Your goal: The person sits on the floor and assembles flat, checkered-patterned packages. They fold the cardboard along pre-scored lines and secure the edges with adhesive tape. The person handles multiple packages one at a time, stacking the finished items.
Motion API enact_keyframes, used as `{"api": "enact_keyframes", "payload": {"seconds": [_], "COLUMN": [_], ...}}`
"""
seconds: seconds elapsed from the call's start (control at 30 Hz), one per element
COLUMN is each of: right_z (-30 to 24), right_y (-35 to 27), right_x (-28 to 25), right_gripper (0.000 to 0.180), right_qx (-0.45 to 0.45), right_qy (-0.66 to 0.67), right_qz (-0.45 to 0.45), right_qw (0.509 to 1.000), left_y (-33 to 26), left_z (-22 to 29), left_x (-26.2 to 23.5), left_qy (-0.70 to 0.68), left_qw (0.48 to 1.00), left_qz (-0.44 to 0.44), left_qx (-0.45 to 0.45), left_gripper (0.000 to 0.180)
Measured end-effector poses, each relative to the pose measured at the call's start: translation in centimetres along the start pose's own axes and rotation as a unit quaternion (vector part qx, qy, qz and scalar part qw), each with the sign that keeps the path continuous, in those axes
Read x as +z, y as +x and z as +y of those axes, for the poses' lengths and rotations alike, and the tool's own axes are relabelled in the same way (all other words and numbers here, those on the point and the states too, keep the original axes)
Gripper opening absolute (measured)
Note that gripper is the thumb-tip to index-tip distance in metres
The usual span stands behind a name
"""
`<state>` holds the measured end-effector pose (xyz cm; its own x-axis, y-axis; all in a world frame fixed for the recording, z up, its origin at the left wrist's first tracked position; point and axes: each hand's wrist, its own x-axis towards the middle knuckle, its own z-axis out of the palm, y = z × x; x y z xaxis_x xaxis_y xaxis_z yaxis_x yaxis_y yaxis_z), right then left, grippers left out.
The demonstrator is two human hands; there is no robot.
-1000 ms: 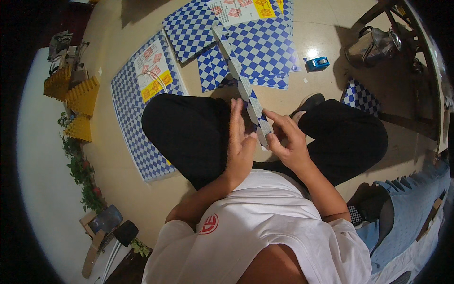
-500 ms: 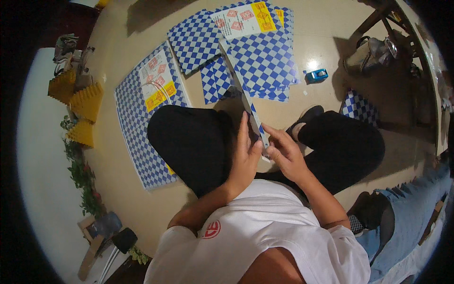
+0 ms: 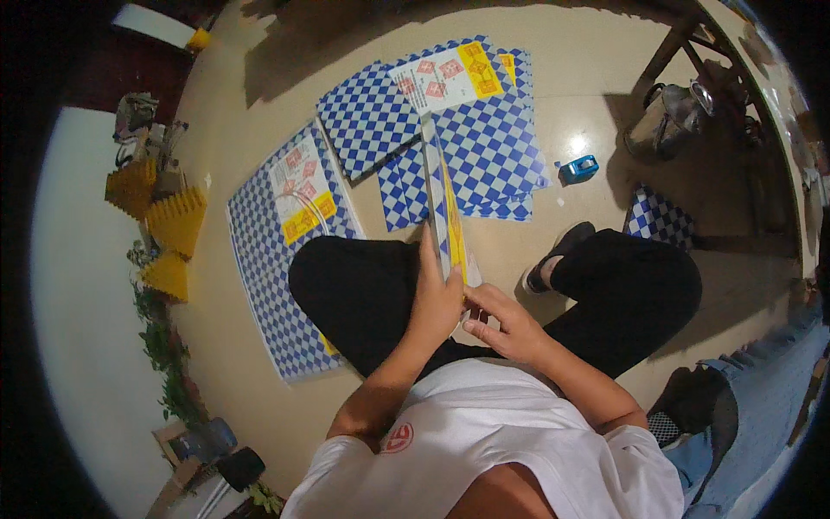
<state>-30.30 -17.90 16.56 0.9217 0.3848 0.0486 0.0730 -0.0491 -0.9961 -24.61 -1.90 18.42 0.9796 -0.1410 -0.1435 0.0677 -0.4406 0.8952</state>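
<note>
Upright between my knees stands a thin flat box (image 3: 436,195), seen almost edge-on, with a pale side edge and a yellow and white printed face turned right. My left hand (image 3: 437,303) is closed round its near end from the left. At the same end my right hand (image 3: 508,327) is closed, finger and thumb bent at the lower corner, where a small pale bit shows. Beyond lie several flat blue-and-white checkered sheets (image 3: 497,151), topped by a white and yellow label (image 3: 445,78). A checkered flat pack (image 3: 367,112) lies beside them.
A larger checkered stack (image 3: 259,259) with a white cord lies left of my knee. To the right are a blue tape dispenser (image 3: 578,169), a metal kettle-like vessel (image 3: 661,125) and another checkered piece (image 3: 659,216) by a wooden table frame (image 3: 761,245). Yellow stepped pieces (image 3: 175,221) line the left.
The flat box has turned more upright, and its yellow printed face now shows on the right. My right hand has slid down and left toward the near corner. The view has shifted slightly.
</note>
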Motion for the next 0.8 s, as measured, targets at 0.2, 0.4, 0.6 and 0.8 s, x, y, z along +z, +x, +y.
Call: {"api": "enact_keyframes", "payload": {"seconds": [0.2,0.4,0.6,0.8], "right_z": [-0.2,0.3,0.6,-0.6], "right_y": [0.9,2.4,2.8,2.2], "right_x": [-1.5,-6.1,-9.7,-9.0], "right_gripper": [0.046,0.036,0.039,0.032], "right_qx": [-0.068,-0.022,0.007,-0.018], "right_qy": [-0.042,0.009,0.049,0.054], "right_qz": [0.041,0.468,0.395,0.39], "right_qw": [0.996,0.883,0.917,0.919], "left_y": [1.4,4.4,6.4,6.9], "left_z": [4.5,6.0,4.5,3.7], "left_x": [-3.9,-6.6,-7.9,-8.8], "left_qy": [0.147,0.222,0.206,0.251], "left_qw": [0.978,0.939,0.944,0.94], "left_qz": [-0.138,-0.221,-0.2,-0.143], "left_qx": [0.058,0.142,0.16,0.18], "left_gripper": [0.067,0.07,0.072,0.067]}}
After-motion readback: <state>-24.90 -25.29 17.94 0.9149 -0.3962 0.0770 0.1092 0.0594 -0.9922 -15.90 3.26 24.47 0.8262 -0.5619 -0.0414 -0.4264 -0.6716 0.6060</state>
